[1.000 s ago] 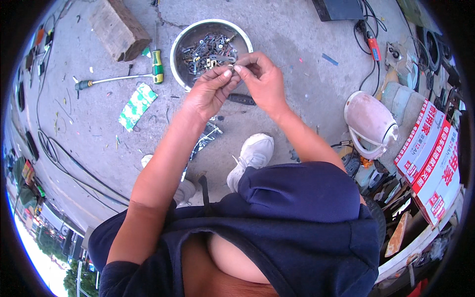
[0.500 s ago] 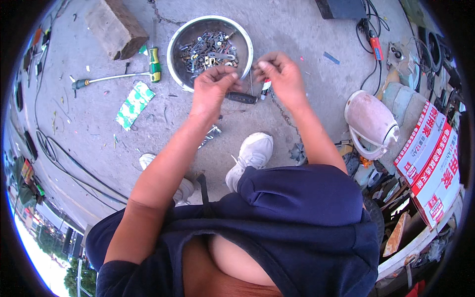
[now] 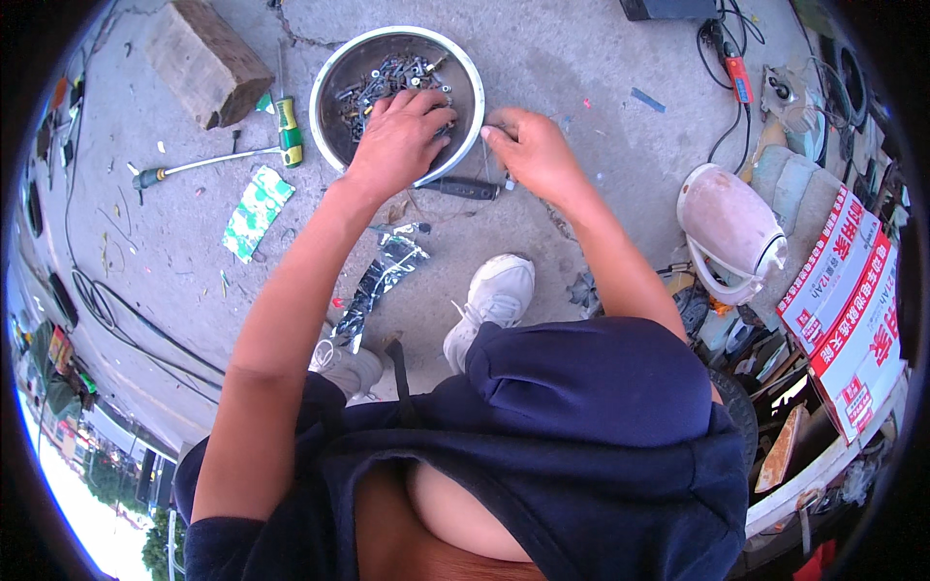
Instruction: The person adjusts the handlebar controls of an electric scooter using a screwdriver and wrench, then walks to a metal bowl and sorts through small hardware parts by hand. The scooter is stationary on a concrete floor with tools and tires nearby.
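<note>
A round metal bowl [image 3: 472, 68] with a pale rim stands on the concrete, holding a heap of bolts, nuts and other small hardware [image 3: 366, 94]. My left hand [image 3: 402, 136] reaches over its near side, fingers apart and their tips down among the pieces. Just outside the right rim is my right hand [image 3: 531, 150], thumb and forefinger drawn together; whatever lies between them is too small to make out. A black handle [image 3: 465, 188] lies on the ground below the bowl, between my two hands.
A wooden block [image 3: 208, 63] lies at the far left, near a green-and-yellow screwdriver [image 3: 290, 131] and a long thin-shafted tool [image 3: 213, 164]. Foil wrapping [image 3: 383, 276] is by my shoes [image 3: 499, 295]. At right are a pinkish kettle [image 3: 731, 228], a red-handled tool [image 3: 738, 79] and printed cardboard [image 3: 843, 310].
My left hand has gone from the bowl's near rim into the hardware, its fingers spreading. My right hand has shifted slightly left and down, staying beside the rim.
</note>
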Demonstrator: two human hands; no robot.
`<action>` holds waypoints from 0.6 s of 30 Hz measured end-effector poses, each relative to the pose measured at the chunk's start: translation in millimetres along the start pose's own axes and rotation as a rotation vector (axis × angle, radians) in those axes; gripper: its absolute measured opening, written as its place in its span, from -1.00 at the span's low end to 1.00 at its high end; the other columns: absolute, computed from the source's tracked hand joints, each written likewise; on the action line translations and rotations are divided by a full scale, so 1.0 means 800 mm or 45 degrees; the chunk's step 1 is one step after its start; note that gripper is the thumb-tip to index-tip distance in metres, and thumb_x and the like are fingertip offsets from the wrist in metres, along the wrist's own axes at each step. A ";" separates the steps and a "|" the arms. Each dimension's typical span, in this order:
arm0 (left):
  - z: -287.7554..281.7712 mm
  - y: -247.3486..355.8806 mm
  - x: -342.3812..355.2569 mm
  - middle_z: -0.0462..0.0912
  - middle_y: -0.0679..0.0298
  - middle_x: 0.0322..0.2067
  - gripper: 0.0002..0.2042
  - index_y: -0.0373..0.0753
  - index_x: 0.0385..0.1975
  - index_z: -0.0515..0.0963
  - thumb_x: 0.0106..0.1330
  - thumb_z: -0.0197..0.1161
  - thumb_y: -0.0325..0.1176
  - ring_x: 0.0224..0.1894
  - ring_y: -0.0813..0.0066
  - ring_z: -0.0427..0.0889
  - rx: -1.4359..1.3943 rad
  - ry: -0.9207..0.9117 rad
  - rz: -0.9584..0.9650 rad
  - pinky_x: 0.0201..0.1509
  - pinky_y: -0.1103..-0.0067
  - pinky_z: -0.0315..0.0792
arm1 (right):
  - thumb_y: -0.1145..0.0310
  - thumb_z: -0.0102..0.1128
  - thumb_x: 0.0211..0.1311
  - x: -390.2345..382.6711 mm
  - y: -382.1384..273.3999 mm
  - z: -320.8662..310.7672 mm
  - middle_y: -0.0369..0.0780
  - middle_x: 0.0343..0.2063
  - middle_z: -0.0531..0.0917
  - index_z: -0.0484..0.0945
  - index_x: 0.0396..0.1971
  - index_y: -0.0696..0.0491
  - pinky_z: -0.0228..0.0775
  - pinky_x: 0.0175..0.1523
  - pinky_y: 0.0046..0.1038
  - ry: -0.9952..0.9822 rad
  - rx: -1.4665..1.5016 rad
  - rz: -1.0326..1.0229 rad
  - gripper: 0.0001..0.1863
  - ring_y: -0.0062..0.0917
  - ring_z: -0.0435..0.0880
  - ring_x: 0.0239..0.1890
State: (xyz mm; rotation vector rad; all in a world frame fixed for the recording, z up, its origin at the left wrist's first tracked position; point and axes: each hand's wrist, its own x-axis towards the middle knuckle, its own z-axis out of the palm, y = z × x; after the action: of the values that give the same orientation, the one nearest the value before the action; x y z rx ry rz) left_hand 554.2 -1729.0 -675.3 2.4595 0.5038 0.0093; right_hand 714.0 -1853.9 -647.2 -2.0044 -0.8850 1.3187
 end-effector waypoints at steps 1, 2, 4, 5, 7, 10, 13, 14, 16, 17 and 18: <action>-0.002 -0.002 -0.004 0.50 0.25 -0.03 -0.69 -0.15 -0.12 0.55 0.08 0.27 -0.42 0.05 0.24 0.43 -0.006 -0.023 -0.018 0.10 0.36 0.27 | 0.36 0.11 0.18 0.001 0.001 -0.001 -0.13 -0.60 0.61 0.55 -0.35 0.19 0.39 -0.47 -0.41 -0.092 0.131 0.092 -0.81 -0.38 0.58 -0.59; -0.005 -0.004 -0.009 0.50 0.25 -0.04 -0.70 -0.16 -0.13 0.55 0.08 0.27 -0.41 0.05 0.25 0.43 -0.011 -0.045 -0.038 0.09 0.36 0.27 | 0.36 0.12 0.18 0.001 0.001 -0.001 -0.18 -0.64 0.60 0.56 -0.38 0.20 0.37 -0.52 -0.46 -0.185 0.261 0.184 -0.81 -0.49 0.56 -0.65; -0.010 -0.006 -0.017 0.51 0.26 -0.06 -0.70 -0.18 -0.14 0.55 0.08 0.27 -0.41 0.04 0.26 0.44 -0.020 -0.056 -0.069 0.08 0.36 0.27 | 0.37 0.13 0.18 0.001 -0.003 0.000 -0.26 -0.67 0.56 0.56 -0.42 0.20 0.29 -0.59 -0.54 -0.225 0.361 0.260 -0.81 -0.63 0.48 -0.69; -0.014 -0.005 -0.021 0.51 0.26 -0.06 -0.70 -0.18 -0.14 0.55 0.08 0.28 -0.41 0.04 0.26 0.45 0.019 -0.088 -0.071 0.07 0.37 0.28 | 0.37 0.13 0.18 0.001 -0.005 0.002 -0.29 -0.68 0.54 0.56 -0.43 0.21 0.25 -0.62 -0.58 -0.245 0.410 0.299 -0.81 -0.71 0.44 -0.71; -0.022 -0.004 -0.026 0.51 0.26 -0.07 -0.69 -0.19 -0.14 0.55 0.07 0.28 -0.41 0.03 0.26 0.45 0.102 -0.140 -0.068 0.07 0.38 0.28 | 0.37 0.13 0.16 0.004 0.002 0.009 -0.29 -0.69 0.54 0.55 -0.44 0.21 0.24 -0.62 -0.57 -0.197 0.432 0.310 -0.82 -0.69 0.43 -0.72; -0.025 -0.011 -0.035 0.52 0.26 -0.08 -0.67 -0.17 -0.15 0.55 0.03 0.31 -0.43 0.03 0.26 0.45 0.038 -0.087 -0.088 0.07 0.38 0.29 | 0.39 0.11 0.19 0.004 0.000 0.017 -0.32 -0.71 0.48 0.52 -0.42 0.20 0.19 -0.63 -0.60 -0.133 0.533 0.302 -0.84 -0.70 0.37 -0.72; -0.023 -0.015 -0.037 0.52 0.26 -0.09 -0.67 -0.18 -0.17 0.55 0.00 0.33 -0.45 0.00 0.24 0.46 -0.032 -0.041 -0.111 0.08 0.37 0.31 | 0.41 0.09 0.20 0.003 -0.007 0.015 -0.33 -0.71 0.46 0.50 -0.45 0.18 0.18 -0.63 -0.61 -0.138 0.617 0.331 -0.86 -0.71 0.34 -0.73; -0.023 -0.013 -0.036 0.52 0.25 -0.10 -0.68 -0.19 -0.18 0.55 0.00 0.33 -0.45 0.00 0.23 0.47 -0.040 -0.035 -0.114 0.08 0.37 0.31 | 0.41 0.09 0.20 0.002 -0.009 0.014 -0.33 -0.71 0.46 0.50 -0.47 0.17 0.19 -0.63 -0.61 -0.151 0.636 0.348 -0.86 -0.71 0.35 -0.73; -0.021 -0.014 -0.036 0.53 0.24 -0.11 -0.70 -0.20 -0.19 0.54 0.01 0.32 -0.44 -0.01 0.22 0.47 -0.036 -0.011 -0.124 0.07 0.36 0.32 | 0.41 0.09 0.19 -0.002 -0.016 0.012 -0.33 -0.69 0.47 0.49 -0.50 0.14 0.19 -0.63 -0.62 -0.363 0.664 0.411 -0.86 -0.71 0.35 -0.73; -0.017 -0.017 -0.037 0.54 0.23 -0.12 -0.70 -0.21 -0.20 0.54 0.02 0.32 -0.44 -0.01 0.21 0.47 -0.023 0.003 -0.129 0.07 0.36 0.32 | 0.40 0.09 0.19 -0.003 -0.017 0.012 -0.33 -0.69 0.47 0.49 -0.51 0.13 0.20 -0.63 -0.62 -0.470 0.676 0.442 -0.86 -0.71 0.36 -0.73; -0.015 -0.017 -0.037 0.54 0.22 -0.13 -0.71 -0.22 -0.21 0.54 0.02 0.31 -0.44 -0.02 0.21 0.48 -0.016 0.019 -0.129 0.07 0.36 0.32 | 0.39 0.09 0.19 -0.004 -0.016 0.016 -0.33 -0.68 0.47 0.49 -0.51 0.13 0.20 -0.63 -0.63 -0.442 0.661 0.426 -0.86 -0.71 0.35 -0.73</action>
State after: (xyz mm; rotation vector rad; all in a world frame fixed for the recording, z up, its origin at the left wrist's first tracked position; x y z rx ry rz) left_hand 520.7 -1722.6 -670.4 2.4208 0.6327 -0.0104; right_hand 698.8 -1847.3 -640.1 -1.5768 -0.2918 1.8946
